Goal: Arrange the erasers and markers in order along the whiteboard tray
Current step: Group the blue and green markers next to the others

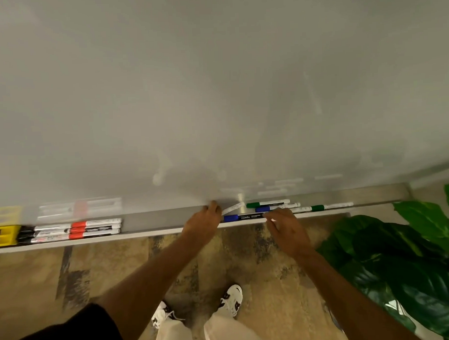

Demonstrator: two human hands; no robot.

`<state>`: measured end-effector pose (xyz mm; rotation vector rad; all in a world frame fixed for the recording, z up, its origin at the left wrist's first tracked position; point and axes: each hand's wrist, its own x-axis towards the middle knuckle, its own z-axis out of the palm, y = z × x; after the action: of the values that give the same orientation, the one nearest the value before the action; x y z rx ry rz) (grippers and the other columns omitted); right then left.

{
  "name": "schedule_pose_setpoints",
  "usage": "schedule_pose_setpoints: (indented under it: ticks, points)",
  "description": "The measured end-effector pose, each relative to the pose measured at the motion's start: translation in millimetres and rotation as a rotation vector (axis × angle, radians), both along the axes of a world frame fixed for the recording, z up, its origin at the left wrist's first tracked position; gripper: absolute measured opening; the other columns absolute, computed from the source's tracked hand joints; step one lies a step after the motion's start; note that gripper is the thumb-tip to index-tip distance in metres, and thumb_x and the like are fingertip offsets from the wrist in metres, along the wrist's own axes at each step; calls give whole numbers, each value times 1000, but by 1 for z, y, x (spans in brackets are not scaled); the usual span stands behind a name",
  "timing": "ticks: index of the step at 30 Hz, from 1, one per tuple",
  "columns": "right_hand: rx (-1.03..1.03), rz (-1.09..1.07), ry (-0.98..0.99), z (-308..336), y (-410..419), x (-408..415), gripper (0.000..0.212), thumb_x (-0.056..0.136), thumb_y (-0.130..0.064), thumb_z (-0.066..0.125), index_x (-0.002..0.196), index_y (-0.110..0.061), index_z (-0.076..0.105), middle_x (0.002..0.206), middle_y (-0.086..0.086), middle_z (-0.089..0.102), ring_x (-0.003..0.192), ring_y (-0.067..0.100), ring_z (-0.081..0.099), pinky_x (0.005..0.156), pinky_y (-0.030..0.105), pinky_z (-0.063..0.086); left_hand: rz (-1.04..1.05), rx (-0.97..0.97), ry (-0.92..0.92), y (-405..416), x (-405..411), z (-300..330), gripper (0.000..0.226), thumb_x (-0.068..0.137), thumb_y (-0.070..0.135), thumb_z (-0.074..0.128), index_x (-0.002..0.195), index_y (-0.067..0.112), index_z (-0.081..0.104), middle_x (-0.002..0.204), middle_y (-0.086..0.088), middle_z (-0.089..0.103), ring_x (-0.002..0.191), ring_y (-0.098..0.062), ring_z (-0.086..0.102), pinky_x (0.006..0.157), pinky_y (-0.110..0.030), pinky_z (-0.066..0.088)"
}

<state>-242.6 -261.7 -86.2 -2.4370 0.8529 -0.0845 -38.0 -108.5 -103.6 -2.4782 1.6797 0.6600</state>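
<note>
A grey tray (pixel 156 219) runs along the foot of the whiteboard. At its far left lies a yellow eraser (pixel 3 236), and beside it are three stacked markers (pixel 78 229) with red and black caps. My left hand (pixel 203 222) is closed on a white marker (pixel 232 208) that tilts up from the tray. Fingertips of my right hand (pixel 286 230) rest on the right end of a blue-capped dark marker (pixel 243 217) at the tray's front lip. To the right lie a green marker (pixel 268 203), a blue one (pixel 277 207) and another green one (pixel 329 207).
A large leafy plant (pixel 404 260) stands at the right, close under the tray's end. Below me are patterned beige carpet (pixel 94 271) and my white shoes (pixel 233 299). The whiteboard (pixel 215 93) fills the upper view.
</note>
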Motion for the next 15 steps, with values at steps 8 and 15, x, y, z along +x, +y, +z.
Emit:
schedule_pose_setpoints:
  ticks: [8, 15]
  points:
    - [-69, 318, 121, -19, 8, 50, 25, 92, -18, 52, 116, -17, 61, 119, 4, 61, 110, 24, 51, 92, 37, 46, 266, -130, 47, 54, 8, 27, 20, 89, 14, 48, 110, 15, 47, 102, -4, 49, 69, -18, 52, 56, -32, 45]
    - [-184, 424, 148, -40, 14, 67, 20, 86, -12, 58, 105, -13, 64, 106, 6, 61, 104, 25, 49, 90, 43, 47, 346, -200, 62, 84, 13, 25, 6, 94, 17, 43, 99, 15, 45, 84, -3, 49, 61, -20, 47, 53, -38, 45]
